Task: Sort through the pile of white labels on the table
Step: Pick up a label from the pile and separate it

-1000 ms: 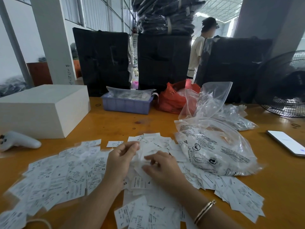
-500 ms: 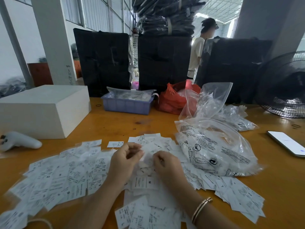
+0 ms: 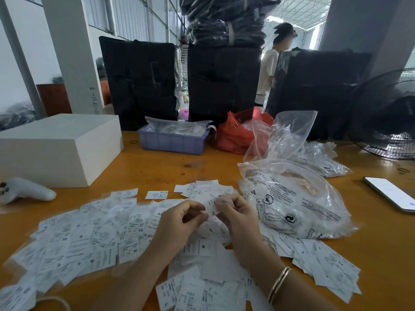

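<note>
A wide pile of white labels with printed size letters covers the near half of the wooden table. Both hands hover over the pile's middle. My right hand pinches one white label marked XS, lifted a little off the pile. My left hand is beside it with fingers curled, fingertips close to the same label; whether it grips the label is unclear. A gold bangle sits on my right wrist.
Clear printed plastic bags lie right of the pile. A phone is at the far right, a white box and white controller at the left. A purple tray, red bag, fan and black bundles stand behind.
Both hands have risen from flat on the pile. The right hand has picked up one label, and the left hand's fingers have curled in toward it.
</note>
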Demonstrator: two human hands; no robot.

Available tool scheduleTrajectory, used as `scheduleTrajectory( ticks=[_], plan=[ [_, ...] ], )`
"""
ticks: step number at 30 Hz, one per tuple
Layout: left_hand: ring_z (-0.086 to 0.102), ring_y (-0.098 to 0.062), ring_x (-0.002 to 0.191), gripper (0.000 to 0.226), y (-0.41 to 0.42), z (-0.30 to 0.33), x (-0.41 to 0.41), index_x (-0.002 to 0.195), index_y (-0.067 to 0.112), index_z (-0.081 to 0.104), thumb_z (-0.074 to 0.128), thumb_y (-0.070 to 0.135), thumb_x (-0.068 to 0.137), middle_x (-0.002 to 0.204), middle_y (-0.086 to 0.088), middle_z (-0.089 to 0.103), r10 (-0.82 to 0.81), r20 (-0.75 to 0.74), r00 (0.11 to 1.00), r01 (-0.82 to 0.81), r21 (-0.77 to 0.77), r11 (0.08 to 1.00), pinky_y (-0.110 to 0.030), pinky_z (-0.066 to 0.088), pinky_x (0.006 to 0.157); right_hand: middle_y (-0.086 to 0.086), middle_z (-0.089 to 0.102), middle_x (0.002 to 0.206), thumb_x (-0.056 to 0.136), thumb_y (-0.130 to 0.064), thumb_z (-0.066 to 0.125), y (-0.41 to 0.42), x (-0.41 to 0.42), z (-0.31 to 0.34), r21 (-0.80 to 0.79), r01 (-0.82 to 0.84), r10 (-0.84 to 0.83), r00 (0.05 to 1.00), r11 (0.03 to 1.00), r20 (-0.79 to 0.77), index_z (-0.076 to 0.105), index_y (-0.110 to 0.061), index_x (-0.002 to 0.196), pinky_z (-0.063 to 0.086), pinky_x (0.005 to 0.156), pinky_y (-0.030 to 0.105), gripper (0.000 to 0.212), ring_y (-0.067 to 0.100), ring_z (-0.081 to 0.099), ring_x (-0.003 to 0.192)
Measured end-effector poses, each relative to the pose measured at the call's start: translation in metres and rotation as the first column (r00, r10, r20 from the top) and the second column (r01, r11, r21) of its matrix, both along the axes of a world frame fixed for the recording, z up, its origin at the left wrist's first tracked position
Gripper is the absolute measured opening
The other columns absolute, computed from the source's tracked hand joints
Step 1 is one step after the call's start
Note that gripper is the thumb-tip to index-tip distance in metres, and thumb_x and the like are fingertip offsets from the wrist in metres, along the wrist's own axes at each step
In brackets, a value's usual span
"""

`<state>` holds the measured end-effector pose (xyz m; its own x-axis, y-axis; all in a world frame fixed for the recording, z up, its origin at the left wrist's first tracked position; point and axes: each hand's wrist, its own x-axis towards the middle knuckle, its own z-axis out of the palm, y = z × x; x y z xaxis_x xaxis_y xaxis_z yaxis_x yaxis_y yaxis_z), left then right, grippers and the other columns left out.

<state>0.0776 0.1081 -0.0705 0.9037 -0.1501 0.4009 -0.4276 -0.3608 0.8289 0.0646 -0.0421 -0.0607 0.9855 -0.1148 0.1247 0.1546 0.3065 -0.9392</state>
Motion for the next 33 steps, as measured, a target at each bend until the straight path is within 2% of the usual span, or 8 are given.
scheduleTrajectory(
  ticks=[4, 6, 12, 16, 19, 23, 26, 33],
  plan=[
    [0.064, 0.008, 0.079, 0.020, -0.0007, 0.0008, -0.0005, 0.087, 0.039, 0.060, 0.071, 0.024, 0.081, 0.082, 0.029, 0.067, -0.015, -0.021, 1.000, 0.015, -0.006, 1.000, -0.004, 0.046, 0.067, 0.012, 0.072, 0.091, 0.084, -0.011, 0.068, 0.0007, -0.0003, -0.0022, 0.032, 0.009, -0.009, 1.000, 0.999, 0.017, 0.065, -0.012, 0.084, 0.055, 0.083, 0.038, 0.002, 0.028, 0.068, 0.088],
    [0.065, 0.006, 0.079, 0.018, -0.0006, 0.0009, -0.0008, 0.089, 0.038, 0.061, 0.070, 0.024, 0.082, 0.083, 0.026, 0.069, -0.026, -0.027, 0.999, 0.025, -0.032, 0.999, -0.005, 0.047, 0.067, 0.014, 0.071, 0.097, 0.084, -0.013, 0.068, -0.0008, -0.0002, -0.0024, 0.052, 0.006, -0.008, 1.000, 0.999, 0.025, 0.064, -0.011, 0.087, 0.054, 0.086, 0.039, 0.005, 0.031, 0.068, 0.093],
    [0.067, 0.002, 0.078, 0.014, 0.0006, 0.0000, 0.0021, 0.089, 0.031, 0.063, 0.071, 0.024, 0.080, 0.082, 0.022, 0.070, 0.002, -0.070, 0.998, -0.011, -0.132, 0.991, -0.009, 0.050, 0.067, 0.006, 0.069, 0.079, 0.084, -0.011, 0.068, 0.0023, -0.0012, -0.0042, -0.046, -0.038, 0.038, 0.999, 0.998, 0.009, 0.063, -0.018, 0.075, 0.056, 0.065, 0.029, 0.012, 0.019, 0.067, 0.074],
    [0.066, 0.001, 0.074, 0.013, 0.0022, 0.0004, 0.0032, 0.089, 0.028, 0.066, 0.073, 0.021, 0.080, 0.080, 0.016, 0.071, 0.031, -0.091, 0.995, -0.050, -0.221, 0.974, -0.007, 0.048, 0.064, 0.007, 0.067, 0.079, 0.085, -0.008, 0.066, 0.0013, -0.0028, -0.0021, -0.063, -0.049, 0.050, 0.999, 0.997, 0.018, 0.062, -0.016, 0.078, 0.056, 0.066, 0.034, 0.011, 0.021, 0.066, 0.074],
    [0.066, 0.000, 0.077, 0.013, 0.0025, 0.0008, 0.0029, 0.090, 0.028, 0.066, 0.072, 0.023, 0.079, 0.083, 0.017, 0.071, 0.022, -0.089, 0.996, -0.041, -0.218, 0.975, -0.008, 0.049, 0.065, 0.009, 0.064, 0.080, 0.087, -0.009, 0.064, 0.0014, -0.0039, -0.0024, -0.182, -0.036, 0.046, 0.998, 0.983, 0.053, 0.062, -0.015, 0.078, 0.051, 0.072, 0.042, 0.011, 0.023, 0.060, 0.076],
    [0.065, 0.003, 0.083, 0.017, 0.0013, 0.0000, 0.0020, 0.091, 0.029, 0.065, 0.073, 0.021, 0.079, 0.087, 0.021, 0.069, -0.002, -0.078, 0.997, -0.014, -0.195, 0.981, -0.008, 0.049, 0.066, 0.002, 0.059, 0.073, 0.090, -0.009, 0.059, 0.0048, -0.0056, -0.0038, -0.351, 0.013, 0.020, 0.996, 0.936, 0.091, 0.061, -0.009, 0.083, 0.043, 0.060, 0.031, 0.007, 0.016, 0.051, 0.067],
    [0.065, 0.002, 0.084, 0.018, 0.0025, 0.0000, 0.0018, 0.092, 0.029, 0.066, 0.073, 0.018, 0.080, 0.088, 0.019, 0.070, -0.023, -0.085, 0.996, 0.003, -0.221, 0.975, -0.008, 0.049, 0.067, 0.002, 0.060, 0.074, 0.090, -0.009, 0.060, 0.0050, -0.0053, -0.0026, -0.361, 0.031, 0.005, 0.995, 0.932, 0.098, 0.062, -0.010, 0.082, 0.044, 0.063, 0.033, 0.008, 0.018, 0.053, 0.069],
    [0.065, 0.007, 0.085, 0.023, 0.0028, 0.0025, -0.0004, 0.096, 0.031, 0.065, 0.069, 0.012, 0.083, 0.089, 0.024, 0.070, -0.029, -0.094, 0.995, 0.009, -0.211, 0.977, -0.005, 0.048, 0.065, -0.008, 0.065, 0.071, 0.088, -0.014, 0.063, 0.0042, -0.0050, -0.0027, -0.445, 0.074, -0.008, 0.989, 0.893, 0.147, 0.066, -0.020, 0.079, 0.047, 0.062, 0.024, 0.011, 0.010, 0.057, 0.068]
  ],
)
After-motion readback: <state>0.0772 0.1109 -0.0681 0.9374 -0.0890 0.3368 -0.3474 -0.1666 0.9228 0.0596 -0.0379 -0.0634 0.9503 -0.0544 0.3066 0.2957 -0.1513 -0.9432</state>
